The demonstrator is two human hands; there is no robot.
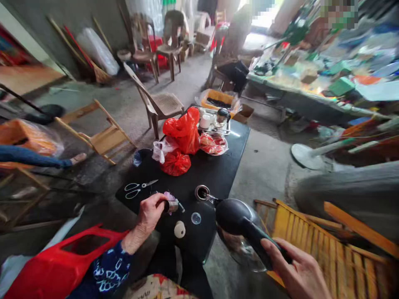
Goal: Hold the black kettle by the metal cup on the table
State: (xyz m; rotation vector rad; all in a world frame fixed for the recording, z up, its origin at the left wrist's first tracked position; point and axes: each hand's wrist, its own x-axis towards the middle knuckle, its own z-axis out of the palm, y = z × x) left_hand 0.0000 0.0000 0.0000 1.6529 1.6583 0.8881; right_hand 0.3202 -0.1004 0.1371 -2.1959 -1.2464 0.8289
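Head view, left hand (pixel 148 218) clasping metal cup (pixel 172 206), right hand (pixel 294 265) clasping kettle (pixel 240 220), blurred lettering on cloth (pixel 158 288)

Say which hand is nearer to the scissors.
Left. The left hand is close by, just nearer the wearer than the scissors; the right hand is much farther off to the right, gripping the kettle.

Left hand (pixel 151 211): out in front, back upward, fingers bent in a pinching hold, pointing to the right
Left wrist (pixel 133 241): bare, roughly in line with the forearm, which slants up from the lower left
Right hand (pixel 291 265): lower right, well apart from the left, thumb and fingers closed in a grip
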